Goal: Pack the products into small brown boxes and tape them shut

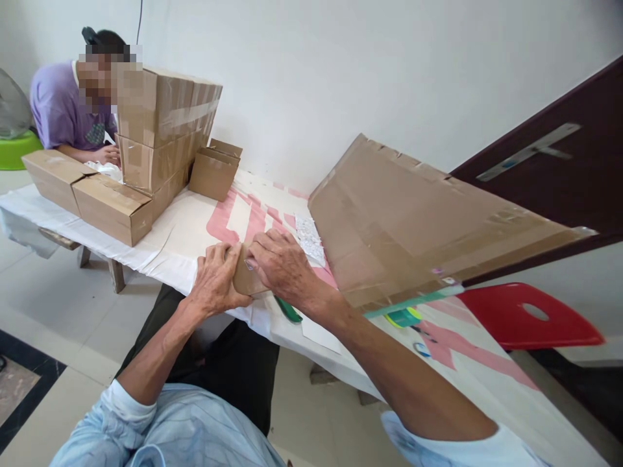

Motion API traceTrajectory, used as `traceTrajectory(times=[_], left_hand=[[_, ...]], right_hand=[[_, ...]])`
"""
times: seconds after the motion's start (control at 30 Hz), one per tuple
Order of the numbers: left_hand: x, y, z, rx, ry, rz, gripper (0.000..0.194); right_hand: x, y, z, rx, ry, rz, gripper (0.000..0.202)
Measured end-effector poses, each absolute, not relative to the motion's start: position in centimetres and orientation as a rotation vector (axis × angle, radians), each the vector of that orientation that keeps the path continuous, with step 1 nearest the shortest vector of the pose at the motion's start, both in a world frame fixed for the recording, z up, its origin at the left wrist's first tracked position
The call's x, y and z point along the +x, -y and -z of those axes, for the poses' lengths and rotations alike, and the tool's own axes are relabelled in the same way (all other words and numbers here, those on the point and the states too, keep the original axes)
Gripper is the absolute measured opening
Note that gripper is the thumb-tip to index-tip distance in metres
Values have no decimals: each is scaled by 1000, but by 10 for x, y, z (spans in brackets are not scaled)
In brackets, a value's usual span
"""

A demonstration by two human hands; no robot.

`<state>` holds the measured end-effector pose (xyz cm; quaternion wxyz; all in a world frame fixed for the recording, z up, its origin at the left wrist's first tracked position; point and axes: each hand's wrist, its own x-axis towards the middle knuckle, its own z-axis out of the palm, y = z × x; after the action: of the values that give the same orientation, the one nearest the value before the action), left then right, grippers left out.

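One small brown cardboard piece point(247, 283) is held at the near edge of the bench point(187, 224); whether it rests on the cloth cannot be told. The left hand point(213, 277) grips its left end, fingers along the far side and thumb along the near side. The right hand point(281, 263) bends its fingers over the top, touching it; whether that grip pinches anything cannot be made out. Partly beneath the right forearm, a green-handled object point(289, 310) lies beside a white sheet point(321, 338). To the right stands a large, tilted cardboard panel point(399, 227), with a green-and-yellow tape roll point(403, 317) near its lower edge. At the left, stacked cartons point(170, 123) partly hide a person in purple point(58, 107), seated at the far end.
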<state>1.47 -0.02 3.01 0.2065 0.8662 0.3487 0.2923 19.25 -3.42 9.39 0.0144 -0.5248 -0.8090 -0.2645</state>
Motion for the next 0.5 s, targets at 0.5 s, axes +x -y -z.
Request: traceTrajectory(times=[0.5], left_hand=[[7, -11, -21, 2380, -956, -834, 116]], right_hand=[[197, 48, -98, -1229, 1966, 153, 17]])
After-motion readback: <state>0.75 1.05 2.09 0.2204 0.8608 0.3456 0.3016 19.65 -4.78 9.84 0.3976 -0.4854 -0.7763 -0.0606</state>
